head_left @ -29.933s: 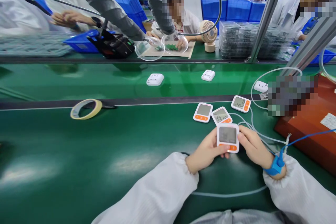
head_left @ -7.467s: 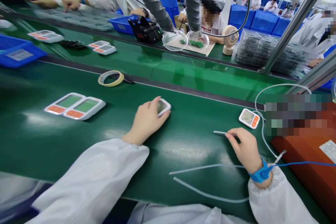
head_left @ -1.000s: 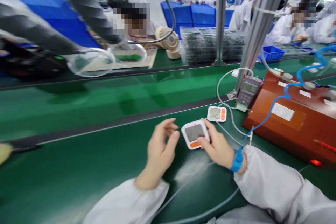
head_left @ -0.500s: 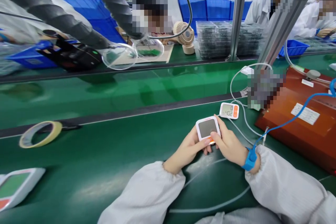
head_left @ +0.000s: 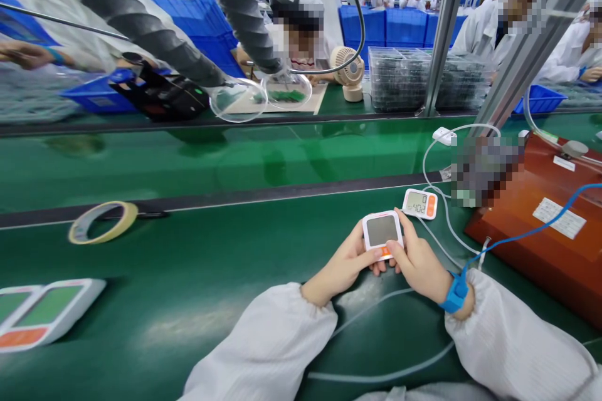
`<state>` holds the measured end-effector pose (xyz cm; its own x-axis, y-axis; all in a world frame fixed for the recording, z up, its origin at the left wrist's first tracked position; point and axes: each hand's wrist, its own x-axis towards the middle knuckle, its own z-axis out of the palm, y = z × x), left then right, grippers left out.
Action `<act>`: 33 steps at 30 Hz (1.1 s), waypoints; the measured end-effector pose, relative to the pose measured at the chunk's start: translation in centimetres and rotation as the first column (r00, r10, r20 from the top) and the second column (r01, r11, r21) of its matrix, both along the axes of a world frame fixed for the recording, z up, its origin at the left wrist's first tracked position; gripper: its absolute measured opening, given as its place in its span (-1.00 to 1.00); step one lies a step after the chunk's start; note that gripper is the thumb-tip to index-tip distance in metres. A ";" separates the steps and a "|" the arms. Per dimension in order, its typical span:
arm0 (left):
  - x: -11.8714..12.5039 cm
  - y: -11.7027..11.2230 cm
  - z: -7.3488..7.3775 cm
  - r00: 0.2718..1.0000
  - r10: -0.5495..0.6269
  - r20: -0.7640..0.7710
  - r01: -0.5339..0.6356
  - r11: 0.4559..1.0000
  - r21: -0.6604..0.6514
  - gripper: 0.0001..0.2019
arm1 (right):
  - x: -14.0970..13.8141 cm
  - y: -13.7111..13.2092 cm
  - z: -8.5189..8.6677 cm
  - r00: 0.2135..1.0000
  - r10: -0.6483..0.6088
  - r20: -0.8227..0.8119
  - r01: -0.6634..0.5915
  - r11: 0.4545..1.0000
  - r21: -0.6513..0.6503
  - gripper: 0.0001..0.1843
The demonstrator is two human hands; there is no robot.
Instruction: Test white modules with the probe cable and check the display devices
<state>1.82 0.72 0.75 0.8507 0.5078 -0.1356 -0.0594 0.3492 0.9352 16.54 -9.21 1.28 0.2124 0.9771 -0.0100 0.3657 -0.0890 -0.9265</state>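
Note:
Between my two hands is a small white handheld device (head_left: 382, 230) with a blank grey screen and orange buttons along its lower edge. My left hand (head_left: 345, 263) grips its left side, thumb by the orange buttons. On the other side my right hand (head_left: 419, 261) holds it, the thumb lying over the lower right of the front. A blue wrist strap (head_left: 455, 293) circles my right wrist. Just beyond my right fingers lies a similar white device (head_left: 420, 204) with a lit display, attached to a white cable. More white devices with green screens (head_left: 51, 307) rest at the left.
A roll of tape (head_left: 104, 223) lies at the left. To the right sits a reddish-brown box (head_left: 531, 244) with white and blue cables. The green conveyor belt (head_left: 226, 156) runs across beyond the bench edge. Transparent trays (head_left: 395, 81), a fan (head_left: 348, 72) and co-workers are farther back.
The view has shifted slightly, so the bench items appear farther right. Both hands keep hold of the white device, with their grip nearly unchanged.

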 end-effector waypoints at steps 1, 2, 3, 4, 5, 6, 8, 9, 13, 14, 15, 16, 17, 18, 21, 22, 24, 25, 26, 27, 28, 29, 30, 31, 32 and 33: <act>0.0 0.0 0.0 1.000 0.001 -0.001 -0.001 1.000 -0.001 -0.34 | 0.0 0.0 0.0 1.000 -0.001 -0.001 0.001 1.000 -0.002 -0.29; 0.0 0.0 0.0 1.000 0.001 -0.002 -0.001 1.000 -0.001 -0.33 | 0.0 0.0 0.0 1.000 -0.002 -0.002 0.002 1.000 -0.003 -0.29; 0.0 0.0 0.0 1.000 -0.002 -0.002 0.002 1.000 0.000 -0.33 | 0.0 0.0 0.0 1.000 -0.001 -0.002 0.001 1.000 -0.003 -0.29; -0.1 0.0 -0.1 1.000 -0.005 -0.002 0.005 1.000 0.001 -0.33 | 0.1 0.0 0.0 1.000 0.001 0.000 -0.001 1.000 -0.001 -0.29; -0.1 0.1 -0.1 1.000 -0.010 -0.001 0.010 1.000 0.002 -0.33 | 0.1 0.0 -0.1 1.000 0.005 0.003 -0.005 1.000 0.000 -0.29; -0.1 0.1 -0.1 1.000 -0.014 0.000 0.014 1.000 0.004 -0.33 | 0.1 0.0 -0.1 1.000 0.009 0.006 -0.009 1.000 0.001 -0.29; -0.1 0.1 -0.2 1.000 -0.019 -0.002 0.019 1.000 0.010 -0.33 | 0.2 0.0 -0.1 1.000 0.015 0.009 -0.015 1.000 0.002 -0.29; -0.1 0.1 -0.2 1.000 -0.020 -0.003 0.020 1.000 0.014 -0.32 | 0.2 0.0 -0.1 1.000 0.017 0.010 -0.017 1.000 0.003 -0.29; -0.1 0.2 -0.4 1.000 -0.019 -0.015 0.020 0.999 0.030 -0.31 | 0.2 0.0 -0.2 1.000 0.024 0.012 -0.024 1.000 0.005 -0.28; -0.1 0.2 -0.4 1.000 -0.020 -0.019 0.020 0.999 0.033 -0.31 | 0.2 0.0 -0.2 1.000 0.025 0.012 -0.025 1.000 0.004 -0.28; -0.1 0.2 -0.4 1.000 -0.020 -0.020 0.021 0.999 0.035 -0.31 | 0.2 0.0 -0.2 1.000 0.024 0.012 -0.024 1.000 0.000 -0.29; -0.1 0.2 -0.5 1.000 -0.020 -0.018 0.021 0.999 0.034 -0.32 | 0.2 0.0 -0.2 1.000 0.023 0.012 -0.022 1.000 -0.005 -0.28; -0.1 0.2 -0.5 1.000 -0.019 -0.013 0.020 0.999 0.031 -0.33 | 0.2 0.0 -0.2 1.000 0.020 0.012 -0.020 1.000 -0.011 -0.28; -0.1 0.2 -0.5 1.000 -0.018 -0.008 0.018 0.999 0.028 -0.34 | 0.2 0.0 -0.1 1.000 0.019 0.014 -0.018 1.000 -0.016 -0.28; -0.1 0.2 -0.6 1.000 -0.010 0.007 0.010 1.000 0.020 -0.36 | 0.2 0.0 -0.1 0.999 0.017 0.035 -0.017 1.000 -0.016 -0.28; -0.1 0.2 -0.6 1.000 -0.009 0.009 0.009 1.000 0.019 -0.36 | 0.2 0.0 -0.1 0.999 0.018 0.042 -0.017 1.000 -0.012 -0.28; -0.1 0.2 -0.6 1.000 -0.010 0.015 0.010 1.000 0.020 -0.36 | 0.2 0.0 -0.2 0.999 0.018 0.047 -0.018 1.000 -0.007 -0.28; -0.1 0.2 -0.6 1.000 -0.011 0.016 0.011 1.000 0.020 -0.36 | 0.2 0.0 -0.2 0.999 0.018 0.044 -0.018 1.000 -0.008 -0.28; -0.1 0.2 -0.6 1.000 -0.013 0.016 0.013 1.000 0.022 -0.36 | 0.3 0.0 -0.2 0.999 0.019 0.039 -0.019 1.000 -0.011 -0.27; -0.1 0.2 -0.5 1.000 -0.015 0.014 0.014 1.000 0.023 -0.36 | 0.3 0.0 -0.2 0.999 0.020 0.033 -0.020 1.000 -0.014 -0.27; -0.1 0.1 -0.5 1.000 -0.016 0.013 0.016 1.000 0.024 -0.37 | 0.3 0.0 -0.2 0.999 0.022 0.028 -0.021 1.000 -0.018 -0.27; 0.0 0.1 -0.6 1.000 -0.018 0.010 0.017 1.000 0.024 -0.37 | 0.3 0.1 -0.2 0.999 0.023 0.025 -0.022 1.000 -0.020 -0.28; 0.0 0.1 -0.6 1.000 -0.019 0.007 0.019 1.000 0.025 -0.37 | 0.3 0.1 -0.2 0.999 0.024 0.024 -0.023 1.000 -0.019 -0.28; 0.0 0.1 -0.6 1.000 -0.020 0.005 0.020 0.999 0.025 -0.37 | 0.3 0.1 -0.2 0.999 0.024 0.024 -0.024 1.000 -0.017 -0.28; 0.0 0.1 -0.6 1.000 -0.021 0.003 0.021 1.000 0.023 -0.35 | 0.3 0.1 -0.2 0.999 0.024 0.023 -0.024 1.000 -0.014 -0.28; 0.0 0.1 -0.6 1.000 -0.022 0.001 0.022 1.000 0.019 -0.33 | 0.4 0.1 -0.1 0.999 0.025 0.022 -0.025 1.000 -0.013 -0.28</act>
<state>1.80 0.83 0.16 0.8618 0.4915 -0.1251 -0.0530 0.3327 0.9416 16.90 -9.16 1.14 0.1880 0.9820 -0.0181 0.3883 -0.0913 -0.9170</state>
